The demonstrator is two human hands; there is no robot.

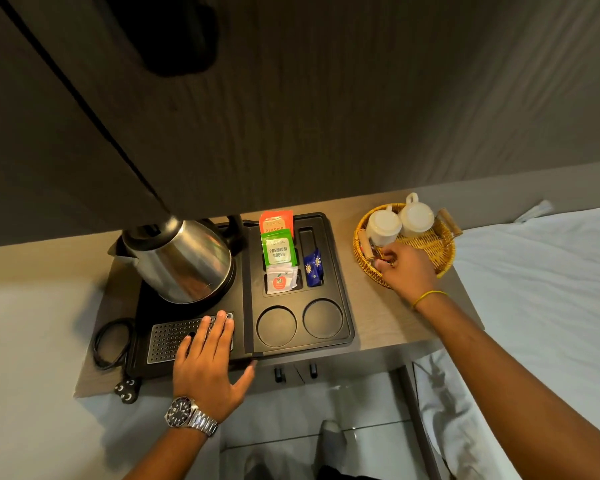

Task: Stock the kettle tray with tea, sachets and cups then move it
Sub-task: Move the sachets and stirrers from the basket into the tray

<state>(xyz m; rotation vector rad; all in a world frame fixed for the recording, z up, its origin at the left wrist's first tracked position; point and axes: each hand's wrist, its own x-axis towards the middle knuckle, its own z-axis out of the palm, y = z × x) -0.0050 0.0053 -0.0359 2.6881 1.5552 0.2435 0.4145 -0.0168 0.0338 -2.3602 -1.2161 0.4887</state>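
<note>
Fingers of the left hand (207, 358) lie spread and flat on the perforated drip grille (174, 337) at the near edge of the black kettle tray (340, 327), gripping nothing. A steel kettle (184, 261) stands on the tray's left half. On its right half, an orange tea packet (276, 220), a green tea packet (278, 249), a white sachet (280, 279) and blue sachets (313, 266) stand in slots; 2 round cup recesses (276, 326) hold nothing. The right hand (407, 271) reaches into the wicker basket (433, 251), fingers curled at small items; what it grips I cannot tell. 2 white cups (383, 226) sit upside down in that basket.
</note>
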